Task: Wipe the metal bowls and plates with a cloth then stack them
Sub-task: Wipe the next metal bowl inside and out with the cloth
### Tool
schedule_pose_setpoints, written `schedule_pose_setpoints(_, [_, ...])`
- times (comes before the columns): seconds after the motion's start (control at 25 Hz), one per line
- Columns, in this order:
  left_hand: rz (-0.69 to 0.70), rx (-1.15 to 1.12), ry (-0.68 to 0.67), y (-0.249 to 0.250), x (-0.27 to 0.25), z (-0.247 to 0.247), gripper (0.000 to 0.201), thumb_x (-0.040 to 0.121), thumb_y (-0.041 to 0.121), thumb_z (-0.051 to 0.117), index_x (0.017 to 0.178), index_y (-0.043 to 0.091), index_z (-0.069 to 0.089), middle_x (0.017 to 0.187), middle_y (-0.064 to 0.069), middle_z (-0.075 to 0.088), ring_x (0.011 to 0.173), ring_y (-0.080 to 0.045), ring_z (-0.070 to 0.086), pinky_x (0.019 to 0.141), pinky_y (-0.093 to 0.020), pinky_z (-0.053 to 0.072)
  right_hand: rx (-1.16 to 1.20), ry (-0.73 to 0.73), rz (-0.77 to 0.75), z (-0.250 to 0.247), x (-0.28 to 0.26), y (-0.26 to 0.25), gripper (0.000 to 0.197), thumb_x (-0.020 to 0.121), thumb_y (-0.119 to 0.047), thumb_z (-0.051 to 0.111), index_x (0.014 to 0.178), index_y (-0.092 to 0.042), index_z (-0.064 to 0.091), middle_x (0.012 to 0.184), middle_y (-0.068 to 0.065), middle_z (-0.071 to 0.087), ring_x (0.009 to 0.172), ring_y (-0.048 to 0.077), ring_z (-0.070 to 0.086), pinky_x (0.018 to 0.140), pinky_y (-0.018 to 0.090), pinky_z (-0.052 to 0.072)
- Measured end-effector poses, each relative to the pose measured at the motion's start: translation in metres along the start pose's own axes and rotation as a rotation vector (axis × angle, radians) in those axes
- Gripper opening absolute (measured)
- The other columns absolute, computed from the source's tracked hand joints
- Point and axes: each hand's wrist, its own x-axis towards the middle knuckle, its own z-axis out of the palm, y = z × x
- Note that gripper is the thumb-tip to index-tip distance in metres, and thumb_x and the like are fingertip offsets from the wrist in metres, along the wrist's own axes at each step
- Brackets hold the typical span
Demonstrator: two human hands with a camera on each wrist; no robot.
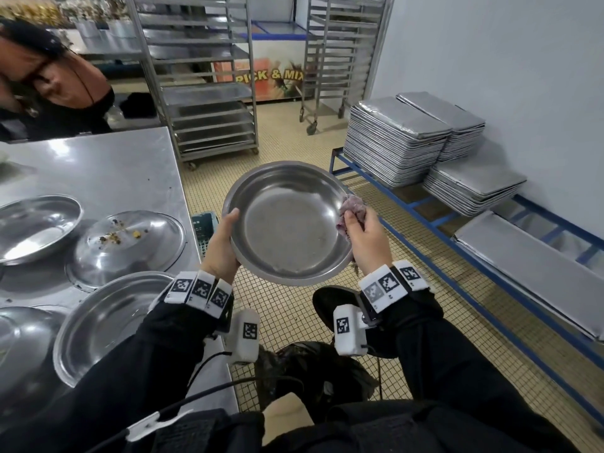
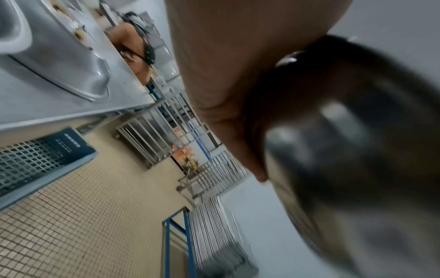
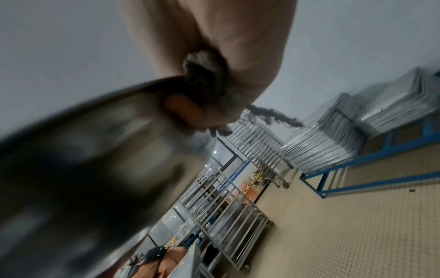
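Note:
I hold a shallow metal bowl (image 1: pixel 289 222) in the air over the tiled floor, right of the table. My left hand (image 1: pixel 225 238) grips its left rim, thumb on the inside. My right hand (image 1: pixel 362 230) pinches a greyish-purple cloth (image 1: pixel 354 206) against the bowl's right rim. The wrist views show the blurred underside of the bowl (image 2: pixel 357 150) (image 3: pixel 83 159) and the cloth (image 3: pixel 204 79) bunched in my fingers. On the steel table (image 1: pixel 108 168) lie more metal pieces: a bowl (image 1: pixel 32 223), an upturned dish with food scraps (image 1: pixel 127 246) and a plate (image 1: pixel 108 322) near my left arm.
Another person (image 1: pixel 49 80) leans at the table's far left. Wheeled tray racks (image 1: pixel 202 76) stand behind. Stacks of foil-covered baking trays (image 1: pixel 398 138) rest on a blue frame (image 1: pixel 425 204) along the right wall. A dark plastic crate (image 1: pixel 204 223) sits on the floor by the table.

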Motion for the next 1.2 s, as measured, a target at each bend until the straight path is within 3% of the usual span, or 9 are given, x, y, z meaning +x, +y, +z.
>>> schedule_pose_setpoints(0.12, [-0.016, 0.187, 0.097, -0.014, -0.006, 0.019, 0.041, 0.102, 0.045, 0.028, 0.115, 0.019, 0.057, 0.112, -0.009, 0.065, 0.105, -0.025, 0.062, 0.09, -0.042, 0.053, 0.098, 0.177, 0.04, 0.022, -0.012, 0.0, 0.029, 0.097, -0.031, 0.047, 0.12, -0.014, 0.047, 0.1, -0.007, 0.057, 0.078, 0.001, 0.055, 0.049, 0.006, 0.039])
schedule_pose_setpoints(0.24, [-0.129, 0.369, -0.064, -0.021, -0.002, 0.012, 0.062, 0.092, 0.061, 0.041, 0.132, 0.014, 0.046, 0.119, -0.01, 0.064, 0.107, -0.025, 0.064, 0.098, -0.047, 0.05, 0.103, 0.237, 0.073, 0.019, -0.01, -0.001, 0.028, 0.097, -0.026, 0.048, 0.121, -0.012, 0.047, 0.099, -0.007, 0.056, 0.077, 0.003, 0.054, 0.049, 0.007, 0.038])
schedule_pose_setpoints(0.36, [-0.066, 0.206, -0.197, -0.011, 0.006, -0.006, 0.082, 0.079, 0.063, 0.056, 0.142, 0.016, 0.034, 0.13, -0.014, 0.055, 0.108, -0.033, 0.064, 0.083, -0.049, 0.056, 0.034, 0.144, 0.064, -0.003, 0.004, 0.001, 0.025, 0.097, -0.027, 0.048, 0.117, -0.012, 0.053, 0.096, -0.008, 0.058, 0.081, 0.002, 0.057, 0.063, 0.013, 0.043])
schedule_pose_setpoints(0.52, [-0.026, 0.068, -0.448, 0.02, 0.009, -0.007, 0.063, 0.09, 0.057, 0.045, 0.128, 0.008, 0.053, 0.111, -0.015, 0.063, 0.097, -0.031, 0.063, 0.085, -0.05, 0.054, -0.12, -0.104, 0.017, -0.021, 0.015, -0.004, 0.024, 0.096, -0.029, 0.049, 0.115, -0.016, 0.058, 0.104, -0.001, 0.064, 0.092, 0.014, 0.062, 0.081, 0.031, 0.052])
schedule_pose_setpoints(0.72, [-0.077, 0.194, -0.149, 0.018, 0.007, -0.002, 0.039, 0.102, 0.034, 0.035, 0.11, 0.009, 0.064, 0.083, -0.003, 0.072, 0.078, -0.02, 0.067, 0.079, -0.041, 0.049, -0.113, -0.064, -0.033, -0.017, 0.008, -0.005, 0.024, 0.098, -0.031, 0.046, 0.116, -0.018, 0.055, 0.102, -0.005, 0.062, 0.091, 0.01, 0.059, 0.077, 0.026, 0.047])
schedule_pose_setpoints(0.84, [0.008, 0.273, -0.019, 0.01, 0.0, 0.013, 0.036, 0.103, 0.034, 0.033, 0.107, 0.017, 0.065, 0.093, -0.002, 0.069, 0.091, -0.022, 0.063, 0.083, -0.038, 0.05, 0.014, 0.069, 0.046, -0.002, -0.001, 0.006, 0.024, 0.099, -0.028, 0.042, 0.118, -0.015, 0.052, 0.093, -0.009, 0.058, 0.082, 0.003, 0.056, 0.063, 0.016, 0.04])
schedule_pose_setpoints(0.96, [0.079, 0.365, 0.024, -0.002, 0.003, 0.022, 0.042, 0.102, 0.038, 0.032, 0.129, 0.015, 0.054, 0.116, -0.002, 0.062, 0.107, -0.015, 0.058, 0.086, -0.029, 0.048, 0.044, 0.187, 0.151, 0.012, -0.007, 0.017, 0.023, 0.1, -0.025, 0.04, 0.115, -0.012, 0.054, 0.09, -0.008, 0.057, 0.083, 0.01, 0.058, 0.057, 0.013, 0.036])
schedule_pose_setpoints(1.08, [0.063, 0.438, 0.04, -0.013, 0.012, 0.013, 0.083, 0.083, 0.065, 0.035, 0.15, 0.017, 0.03, 0.152, -0.007, 0.035, 0.134, -0.022, 0.041, 0.111, -0.044, 0.036, -0.071, 0.251, 0.206, 0.013, -0.006, 0.027, 0.03, 0.101, -0.028, 0.037, 0.115, -0.01, 0.057, 0.103, 0.004, 0.057, 0.091, 0.019, 0.057, 0.062, 0.016, 0.038])
schedule_pose_setpoints(1.2, [0.027, 0.419, 0.101, -0.015, 0.02, 0.009, 0.092, 0.075, 0.071, 0.036, 0.152, 0.023, 0.022, 0.157, -0.009, 0.026, 0.135, -0.026, 0.038, 0.112, -0.048, 0.036, -0.178, 0.211, 0.019, 0.006, -0.009, 0.035, 0.032, 0.099, -0.027, 0.04, 0.123, -0.012, 0.056, 0.11, 0.004, 0.045, 0.095, 0.016, 0.054, 0.068, 0.012, 0.042])
